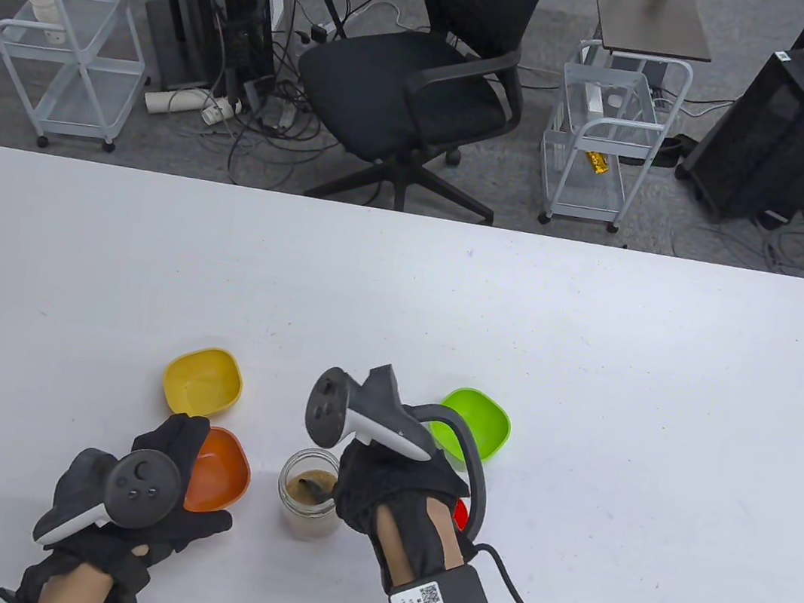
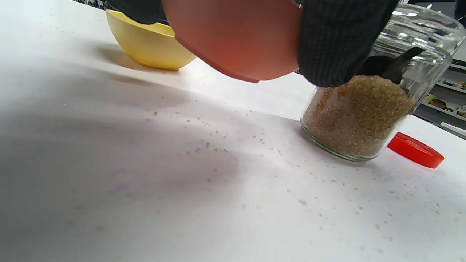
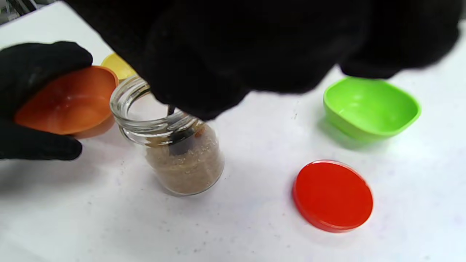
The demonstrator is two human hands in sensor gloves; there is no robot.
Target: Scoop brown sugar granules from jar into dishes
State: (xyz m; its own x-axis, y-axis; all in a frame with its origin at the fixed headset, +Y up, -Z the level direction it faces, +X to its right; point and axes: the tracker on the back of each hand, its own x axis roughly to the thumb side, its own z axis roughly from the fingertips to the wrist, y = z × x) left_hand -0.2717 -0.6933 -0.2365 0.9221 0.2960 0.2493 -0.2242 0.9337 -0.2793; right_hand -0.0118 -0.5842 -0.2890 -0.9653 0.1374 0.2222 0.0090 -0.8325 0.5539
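1. White table [image 1: 591, 362] in an office: black chair and wire carts on the grey floor behind. Loose grains dot the tabletop near the jar.
2. Glass jar [image 1: 309, 504] stands upright near the front edge, lid off, roughly two-thirds full of brown sugar [image 2: 358, 112].
3. Red lid [image 3: 332, 195] lies flat just beside the jar on the right side, likely parked out of the scooping path.
4. Right hand [image 1: 390, 494] hovers over the jar mouth, fingers clenched around a dark spoon [image 1: 313, 487] whose bowl dips into the sugar. Judged step: loading a scoop.
5. Left hand [image 1: 141, 504] grips the orange dish [image 1: 219, 471], thumb and fingers curled on its rim, tilted and lifted off the table just beside the jar, probably to keep the carry short and cut spills.
6. Orange dish looks empty inside.
7. Yellow dish [image 1: 204, 382] sits behind the orange one, empty.
8. Green dish [image 1: 476, 424] sits behind the right hand, empty.
9. No dish filled yet, judging by this.
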